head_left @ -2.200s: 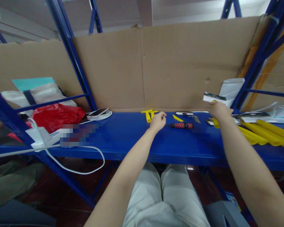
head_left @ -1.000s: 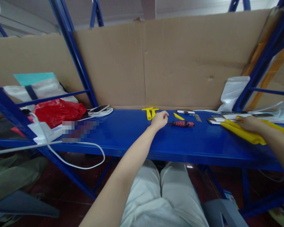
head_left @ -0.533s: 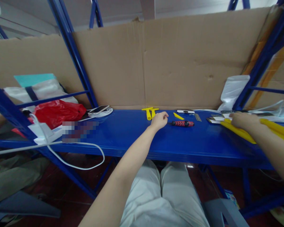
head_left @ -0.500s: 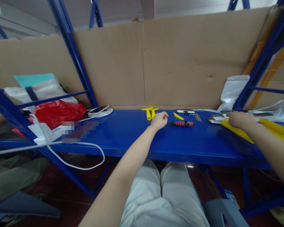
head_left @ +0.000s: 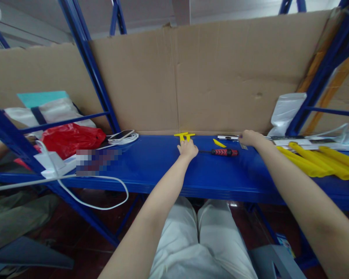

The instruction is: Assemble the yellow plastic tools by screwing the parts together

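Note:
My left hand reaches over the table with its fingers spread, at the lower ends of two yellow T-shaped pieces. Whether it touches them I cannot tell. Just right of that hand lies a screwdriver with a red and black handle, its shaft pointing left. Farther right, my right hand is closed, fingers bunched over the upper end of a small metal plate; its fingertips are hidden. Between the hands are a small yellow curved piece and a thin white-and-black item.
Several yellow tubes lie on the blue table at right. A clear plastic bag leans on the cardboard wall. On the left are a phone, a white cable, a red bag and another person's arm.
My right hand has left the yellow tubes and moved left to the small metal plate. My left hand has shifted slightly left toward the yellow T-shaped pieces, and its fingers have spread.

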A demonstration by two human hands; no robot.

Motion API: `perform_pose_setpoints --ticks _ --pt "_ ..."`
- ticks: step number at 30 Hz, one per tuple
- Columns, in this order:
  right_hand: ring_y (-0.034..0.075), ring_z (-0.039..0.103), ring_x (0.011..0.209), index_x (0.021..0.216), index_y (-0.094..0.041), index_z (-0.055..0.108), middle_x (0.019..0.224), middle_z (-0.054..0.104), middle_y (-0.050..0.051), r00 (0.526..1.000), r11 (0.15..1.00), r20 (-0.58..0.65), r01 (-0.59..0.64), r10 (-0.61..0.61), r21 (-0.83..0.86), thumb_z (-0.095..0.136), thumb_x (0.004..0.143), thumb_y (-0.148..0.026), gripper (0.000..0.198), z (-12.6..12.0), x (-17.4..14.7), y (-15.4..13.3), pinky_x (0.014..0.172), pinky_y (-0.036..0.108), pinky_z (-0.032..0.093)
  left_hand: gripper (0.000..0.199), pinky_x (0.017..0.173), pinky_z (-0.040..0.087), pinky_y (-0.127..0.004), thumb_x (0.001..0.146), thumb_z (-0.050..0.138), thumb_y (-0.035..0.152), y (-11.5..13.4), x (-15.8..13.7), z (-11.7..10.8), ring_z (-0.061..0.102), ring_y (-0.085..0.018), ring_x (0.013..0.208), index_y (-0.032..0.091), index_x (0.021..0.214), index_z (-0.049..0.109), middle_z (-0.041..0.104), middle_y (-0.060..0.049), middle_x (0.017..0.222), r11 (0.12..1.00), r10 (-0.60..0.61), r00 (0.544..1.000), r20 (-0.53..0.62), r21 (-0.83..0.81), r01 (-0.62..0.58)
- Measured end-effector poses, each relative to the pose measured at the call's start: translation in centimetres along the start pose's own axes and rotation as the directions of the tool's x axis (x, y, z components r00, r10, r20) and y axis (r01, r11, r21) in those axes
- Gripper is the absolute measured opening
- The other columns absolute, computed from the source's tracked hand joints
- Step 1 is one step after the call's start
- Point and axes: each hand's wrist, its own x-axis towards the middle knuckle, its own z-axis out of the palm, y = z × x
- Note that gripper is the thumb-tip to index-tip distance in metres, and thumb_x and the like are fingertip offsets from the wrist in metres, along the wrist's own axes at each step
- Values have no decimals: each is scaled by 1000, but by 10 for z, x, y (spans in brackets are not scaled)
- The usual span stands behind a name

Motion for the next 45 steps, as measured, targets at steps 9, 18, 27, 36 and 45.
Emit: perform_pose_setpoints --ticks 9,18,27,36,45 --pt "23 65 98 101 -18 72 103 71 10 980 978 -129 166 -151 123 46 83 -21 32 29 -5 -6 82 28 49 25 100 20 -70 85 45 30 -10 12 16 37 -39 129 22 94 67 62 -19 112 991 50 999 18 -122 -47" --pt "21 66 95 103 -16 71 104 71 9 945 913 -204 304 -254 272 49 83 -19 31 30 -12 -12 85 28 48 22 101 25 -63 80 52 16 -6 6 12 48 -34 118 23 99 62 59 -15 113 987 40 993 -109 -151 -56" --pt "22 66 98 101 -17 71 106 71 8 936 885 -203 341 -288 316 49 83 -16 28 28 -17 -22 87 30 48 29 91 43 -33 79 44 2 -7 16 15 56 -20 103 22 94 58 61 -8 100 914 75 973 -218 -376 -154" --pt "21 66 94 102 -18 71 102 72 7 932 878 -214 350 -292 326 50 83 -18 28 31 -16 -21 84 31 50 29 92 42 -31 79 43 1 -5 18 10 56 -18 100 24 89 59 62 -4 93 864 8 954 -299 -479 -157" --pt "23 65 97 109 -17 67 105 71 9 951 886 -189 298 -244 356 50 84 -22 31 33 -14 -22 84 31 49 27 90 47 -31 81 45 3 -4 20 7 62 -16 94 21 93 61 60 -6 103 770 -14 941 -338 -604 -206"
